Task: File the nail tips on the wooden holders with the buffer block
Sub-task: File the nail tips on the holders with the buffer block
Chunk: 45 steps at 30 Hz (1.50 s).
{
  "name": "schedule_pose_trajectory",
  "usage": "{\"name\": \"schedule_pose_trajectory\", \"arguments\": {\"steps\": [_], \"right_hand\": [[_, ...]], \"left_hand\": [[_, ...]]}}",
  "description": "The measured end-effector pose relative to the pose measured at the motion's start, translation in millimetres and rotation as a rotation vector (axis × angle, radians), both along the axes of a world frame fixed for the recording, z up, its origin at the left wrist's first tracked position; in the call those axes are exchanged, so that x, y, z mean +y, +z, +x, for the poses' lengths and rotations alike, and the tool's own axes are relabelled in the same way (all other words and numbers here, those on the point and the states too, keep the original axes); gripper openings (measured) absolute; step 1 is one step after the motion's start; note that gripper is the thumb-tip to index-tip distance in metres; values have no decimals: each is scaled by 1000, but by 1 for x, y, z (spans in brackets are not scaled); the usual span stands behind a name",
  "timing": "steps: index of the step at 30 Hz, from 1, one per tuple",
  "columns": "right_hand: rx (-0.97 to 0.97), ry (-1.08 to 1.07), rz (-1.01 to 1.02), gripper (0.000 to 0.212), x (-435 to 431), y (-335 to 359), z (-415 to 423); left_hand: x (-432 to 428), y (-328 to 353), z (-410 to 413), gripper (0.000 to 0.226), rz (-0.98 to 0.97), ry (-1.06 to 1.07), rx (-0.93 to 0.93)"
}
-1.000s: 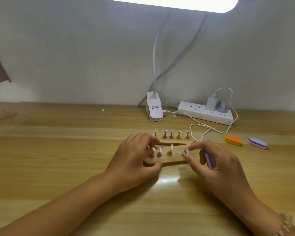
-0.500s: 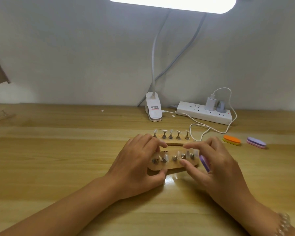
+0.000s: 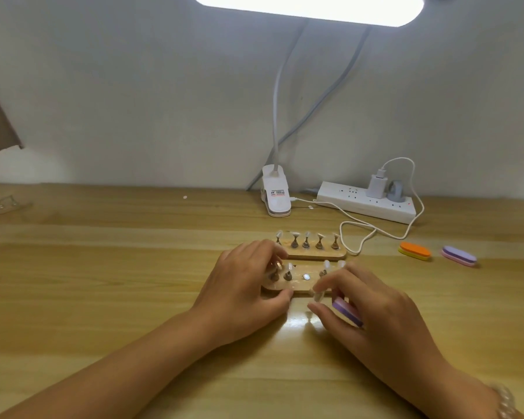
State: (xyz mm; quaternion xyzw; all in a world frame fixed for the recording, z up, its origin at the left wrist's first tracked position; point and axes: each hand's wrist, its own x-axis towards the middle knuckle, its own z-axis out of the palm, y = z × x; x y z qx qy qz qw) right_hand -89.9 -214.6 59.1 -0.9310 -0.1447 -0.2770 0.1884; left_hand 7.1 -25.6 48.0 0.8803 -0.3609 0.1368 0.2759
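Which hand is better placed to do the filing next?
Right. The right hand holds the purple buffer block beside the near wooden holder, while the left hand grips that holder's left end, steadying it.

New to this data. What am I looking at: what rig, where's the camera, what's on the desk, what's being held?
No robot here: a person works with two bare hands. There is one view, from a wide-angle camera worn on the head, looking forward and down. On the wooden desk lie two wooden holders, each carrying a row of nail tips. The left hand grips the near holder; the far holder lies just behind it. The right hand holds a purple buffer block and also seems to pinch a small clear piece, perhaps a nail tip; it is blurred. To the right lie an orange buffer and a second purple buffer. At the back stand a clip lamp and a power strip.
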Motion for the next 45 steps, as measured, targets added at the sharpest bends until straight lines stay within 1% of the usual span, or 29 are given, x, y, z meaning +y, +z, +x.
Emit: {"name": "schedule_pose_trajectory", "arguments": {"steps": [2, 3, 4, 6, 8, 9, 11, 13, 18, 23, 26, 27, 29, 34, 36, 38, 41, 43, 44, 45], "right_hand": [[21, 3, 53, 18, 0, -1, 0], [41, -1, 105, 19, 0, -1, 0], [67, 0, 169, 21, 0, 0, 1], [99, 21, 317, 26, 0, 1, 2], [118, 36, 482, 33, 3, 1, 3], [138, 44, 546, 35, 5, 0, 4], [179, 71, 614, 34, 11, -2, 5], [216, 103, 618, 29, 15, -5, 4], [288, 136, 628, 19, 16, -8, 5], [296, 130, 587, 23, 16, -8, 6], [303, 131, 606, 22, 14, -9, 6], [309, 130, 618, 21, 14, -9, 6], [318, 126, 630, 23, 14, -7, 5], [277, 74, 717, 39, 15, -4, 4], [299, 38, 800, 36, 11, -5, 5], [383, 39, 869, 30, 7, -6, 5], [451, 59, 814, 31, 5, -7, 5], [432, 75, 767, 24, 5, -10, 6], [410, 79, 737, 28, 6, -11, 6], [385, 86, 707, 38, 6, -12, 5]], "left_hand": [[1, 0, 3, 44, -21, 25, 37], [1, -1, 3, 46, -20, 38, 18], [1, 0, 2, 47, -21, 42, -32], [-1, 3, -4, 45, -37, 4, -193], [-4, 3, -13, 42, -34, -92, -323], [-5, 2, -15, 40, -22, -146, -340], [-7, 3, -17, 33, -25, -234, -282], [-5, 5, -17, 22, -49, -263, -201], [-4, 8, -16, 24, -67, -265, -80], [-4, 7, -14, 20, -118, -289, -2], [-9, 5, -17, 18, -263, -305, 192], [-11, 4, -18, 17, -283, -309, 223], [-13, 3, -20, 11, -277, -311, 221], [-10, 6, -18, 8, -335, -259, 260], [-10, 7, -16, 15, -348, -248, 333], [-9, 8, -14, 24, -327, -265, 421], [-7, 9, -13, 23, -300, -303, 460], [-7, 8, -13, 19, -281, -329, 461], [-7, 8, -12, 18, -267, -338, 450], [-7, 7, -11, 19, -256, -342, 442]]}}
